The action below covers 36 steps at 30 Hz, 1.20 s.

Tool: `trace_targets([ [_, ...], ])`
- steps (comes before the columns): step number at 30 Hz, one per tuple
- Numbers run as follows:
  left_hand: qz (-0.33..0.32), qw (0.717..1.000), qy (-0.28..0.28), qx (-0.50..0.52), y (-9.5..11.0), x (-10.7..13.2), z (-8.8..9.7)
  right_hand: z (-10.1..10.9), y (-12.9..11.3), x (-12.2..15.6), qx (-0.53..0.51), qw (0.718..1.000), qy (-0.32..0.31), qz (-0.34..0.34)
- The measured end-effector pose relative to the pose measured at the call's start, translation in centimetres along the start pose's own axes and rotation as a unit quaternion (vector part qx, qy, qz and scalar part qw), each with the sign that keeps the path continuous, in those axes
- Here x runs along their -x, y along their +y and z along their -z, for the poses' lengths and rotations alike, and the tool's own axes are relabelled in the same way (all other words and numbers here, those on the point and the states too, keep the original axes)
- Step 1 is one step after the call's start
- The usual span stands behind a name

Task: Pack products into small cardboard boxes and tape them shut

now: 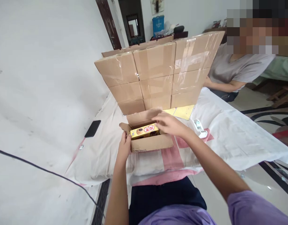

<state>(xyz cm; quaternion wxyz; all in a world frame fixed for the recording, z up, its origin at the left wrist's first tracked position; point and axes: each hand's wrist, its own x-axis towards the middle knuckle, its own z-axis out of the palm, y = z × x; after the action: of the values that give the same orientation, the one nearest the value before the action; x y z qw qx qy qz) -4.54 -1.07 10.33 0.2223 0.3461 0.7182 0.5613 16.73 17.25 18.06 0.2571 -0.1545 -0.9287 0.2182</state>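
A small open cardboard box (153,144) sits on the cloth-covered table in front of me, its flaps up. Inside its opening lies a long yellow printed snack box (147,128), slightly tilted, with a red round mark on top. My left hand (124,146) is closed on the left side of the cardboard box, its thumb close to the yellow box's left end. From the right, my right hand (169,124) reaches over the opening, fingers bent round the right end of the yellow box. Its fingertips are partly hidden.
Behind stands a tall divided cardboard panel (155,75) covered in clear tape. A white tape dispenser (199,128) is at the right, a black phone (93,128) at the left. Yellow sheets (184,112) lie under the panel. A person (230,72) sits at the right. A cable (40,167) crosses the left.
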Motion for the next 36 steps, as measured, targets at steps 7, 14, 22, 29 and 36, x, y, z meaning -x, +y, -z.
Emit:
trace_targets([
  [7, -0.166, 0.973, 0.044, 0.153, -3.3, -1.5, -3.0, -7.3, 4.4, 4.5, -0.323, 0.890, 0.301, -0.114],
  [14, -0.225, 0.923, 0.052, 0.308, -4.5, -1.4, -5.3, -8.3, 4.6, 4.5, -0.397, 0.869, 0.268, -0.121],
  [22, -0.208, 0.926, 0.060, 0.309, -4.9, 0.8, -4.8, -8.1, 4.7, 5.3, -0.372, 0.883, 0.257, -0.124],
  [29, -0.240, 0.945, 0.097, 0.201, -4.7, 0.5, -4.9, -7.6, 4.4, 5.4, -0.336, 0.893, 0.259, -0.148],
  [36, -0.252, 0.932, 0.096, 0.243, -4.1, 0.7, -5.2, -8.0, 4.3, 5.4, -0.334, 0.893, 0.268, -0.136],
])
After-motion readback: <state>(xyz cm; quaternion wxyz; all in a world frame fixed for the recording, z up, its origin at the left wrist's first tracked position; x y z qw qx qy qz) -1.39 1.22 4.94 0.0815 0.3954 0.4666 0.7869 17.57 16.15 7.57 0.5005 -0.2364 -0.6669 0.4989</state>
